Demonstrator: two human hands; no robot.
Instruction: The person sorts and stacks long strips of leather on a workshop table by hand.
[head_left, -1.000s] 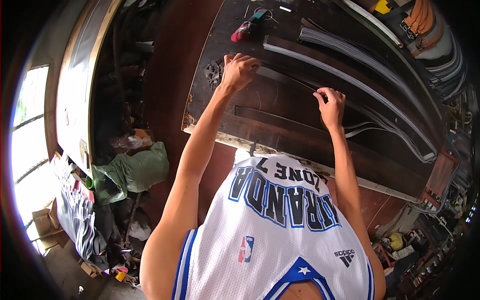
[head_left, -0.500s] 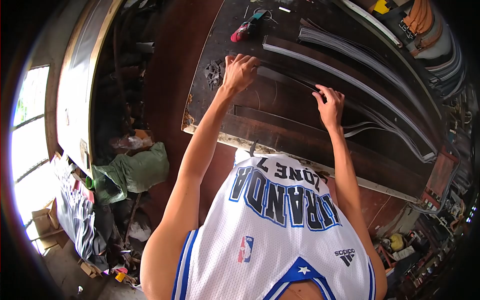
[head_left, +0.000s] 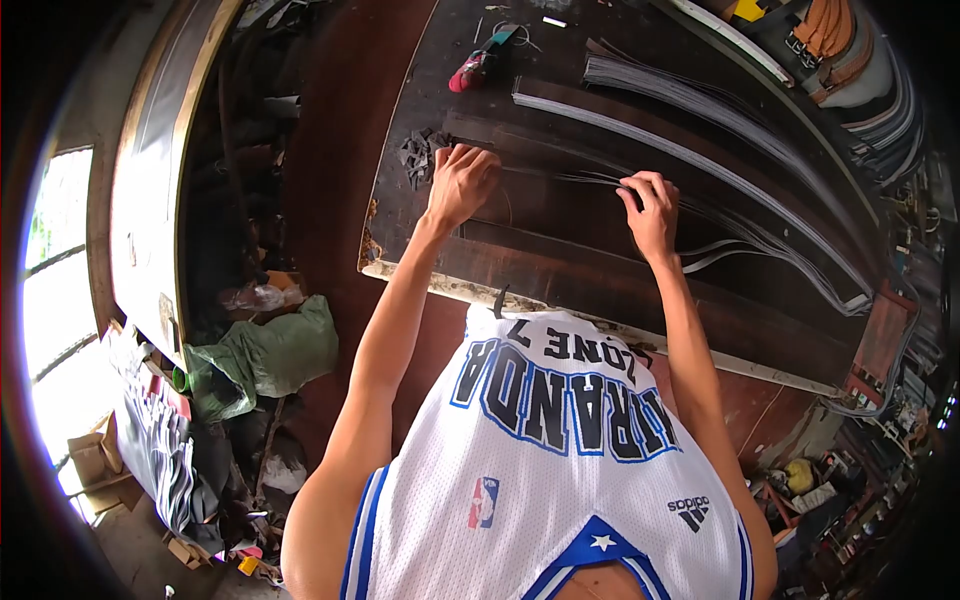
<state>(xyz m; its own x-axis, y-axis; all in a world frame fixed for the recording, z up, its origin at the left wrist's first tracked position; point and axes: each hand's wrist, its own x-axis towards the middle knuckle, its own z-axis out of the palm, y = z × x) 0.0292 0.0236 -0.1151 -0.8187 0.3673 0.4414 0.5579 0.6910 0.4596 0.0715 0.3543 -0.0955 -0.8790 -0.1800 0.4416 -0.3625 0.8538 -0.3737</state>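
My left hand [head_left: 463, 185] is closed at the left end of some thin dark strips [head_left: 560, 176], close to a small heap of dark scraps [head_left: 420, 160]. Farther right, my right hand [head_left: 652, 208] pinches the same strips between thumb and fingers. Between the hands they run nearly straight, and to the right they fan out into loose curved strips [head_left: 745, 245] on the dark tabletop [head_left: 600, 262]. The exact ends inside my left fingers are hidden.
Beyond my hands lie a long neat stack of strips [head_left: 640, 122] and a second bundle [head_left: 690, 90]. A red-and-teal tool [head_left: 480, 65] rests at the far left of the table. Brown belts [head_left: 825, 35] hang at the upper right. A green sack [head_left: 270, 345] is on the left.
My left hand has come nearer to me and slightly left, beside the scraps. My right hand stays almost in place, and the strips between the hands now show more separately.
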